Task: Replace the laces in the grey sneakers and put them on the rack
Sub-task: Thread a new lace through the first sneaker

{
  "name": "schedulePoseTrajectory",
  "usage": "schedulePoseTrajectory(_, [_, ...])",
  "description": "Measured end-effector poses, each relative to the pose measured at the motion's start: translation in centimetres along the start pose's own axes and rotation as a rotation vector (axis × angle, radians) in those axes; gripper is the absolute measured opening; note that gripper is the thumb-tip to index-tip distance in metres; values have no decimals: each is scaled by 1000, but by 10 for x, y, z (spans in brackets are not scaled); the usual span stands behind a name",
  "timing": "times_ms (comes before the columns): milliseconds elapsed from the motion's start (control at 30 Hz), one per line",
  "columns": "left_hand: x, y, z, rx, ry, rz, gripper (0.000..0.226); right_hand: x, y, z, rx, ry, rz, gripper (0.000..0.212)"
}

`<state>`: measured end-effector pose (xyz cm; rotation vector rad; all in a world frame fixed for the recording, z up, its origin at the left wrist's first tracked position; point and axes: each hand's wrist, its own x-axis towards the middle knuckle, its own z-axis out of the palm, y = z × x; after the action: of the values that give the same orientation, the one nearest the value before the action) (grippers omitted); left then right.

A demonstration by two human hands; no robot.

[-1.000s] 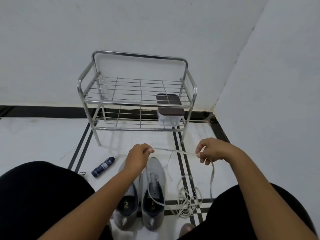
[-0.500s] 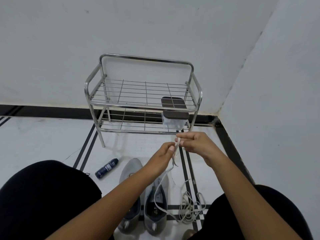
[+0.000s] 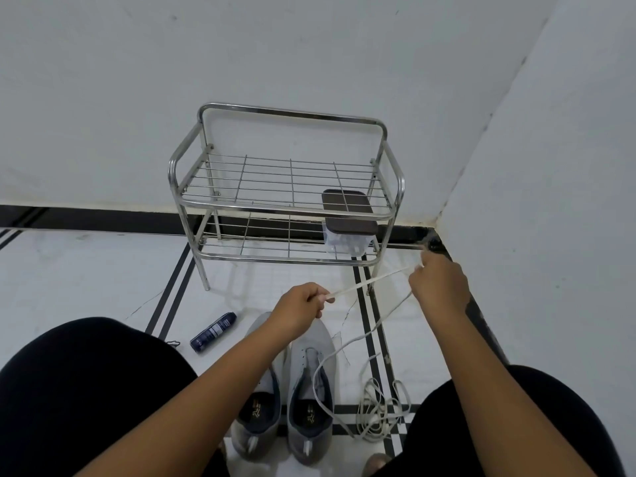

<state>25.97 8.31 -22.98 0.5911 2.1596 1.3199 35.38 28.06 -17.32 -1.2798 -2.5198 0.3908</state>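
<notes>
Two grey sneakers (image 3: pixel 311 397) stand side by side on the floor between my knees, toes toward the rack. My left forearm crosses over the left one. A pale flat lace (image 3: pixel 370 280) is stretched taut between my hands. My left hand (image 3: pixel 301 304) pinches one end above the shoes. My right hand (image 3: pixel 438 284) pinches the lace further right and higher. From there the lace hangs down, loops over the right sneaker and ends in a loose pile (image 3: pixel 380 413) on the floor. The metal rack (image 3: pixel 285 187) stands against the wall ahead.
A clear box with a dark lid (image 3: pixel 347 222) sits on the rack's lower shelf at the right. A dark blue spray can (image 3: pixel 213 332) lies on the white tiled floor left of the shoes. Walls meet in a corner at the right.
My hands were together half a second ago. They have pulled apart, the right hand going right and up, drawing the lace taut between them.
</notes>
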Motion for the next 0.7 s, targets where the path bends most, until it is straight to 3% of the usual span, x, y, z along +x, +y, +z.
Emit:
schedulePoseTrajectory(133, [0,-6,-2,76,3,-15,25,-9,-6,5,-231,-346,-15,20])
schedulePoseTrajectory(233, [-2,-6,-3,138,47,41,27,-20,-20,27,-26,-566,-271,36])
schedulePoseTrajectory(333, [-3,-7,-3,179,95,57,44,-31,-31,44,281,-765,-371,34])
schedulePoseTrajectory(700, [-4,-20,-11,328,127,105,51,-39,-32,78,433,-826,-324,3])
